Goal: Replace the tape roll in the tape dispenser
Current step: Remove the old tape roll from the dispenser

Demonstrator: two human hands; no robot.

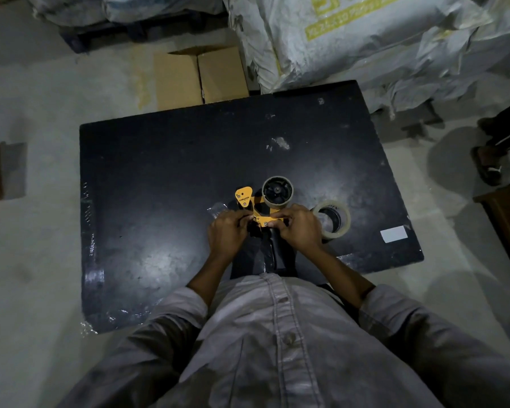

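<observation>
A yellow and black tape dispenser (249,199) lies on the black table (165,172), its black handle pointing toward me. A thin, nearly used-up roll (277,192) sits on its black hub. My left hand (227,231) pinches the yellow frame near the front flap. My right hand (299,228) grips the frame's lower right edge, above the handle. A full clear tape roll (333,219) lies flat on the table just right of my right hand, partly hidden by it. A scrap of clear tape (217,209) lies left of the dispenser.
A white label (393,234) sits near the table's right edge. Cardboard boxes (200,75) and large white sacks (365,39) stand behind the table. A person's sandalled foot (487,163) is on the floor at the right, beside a wooden piece of furniture (507,213).
</observation>
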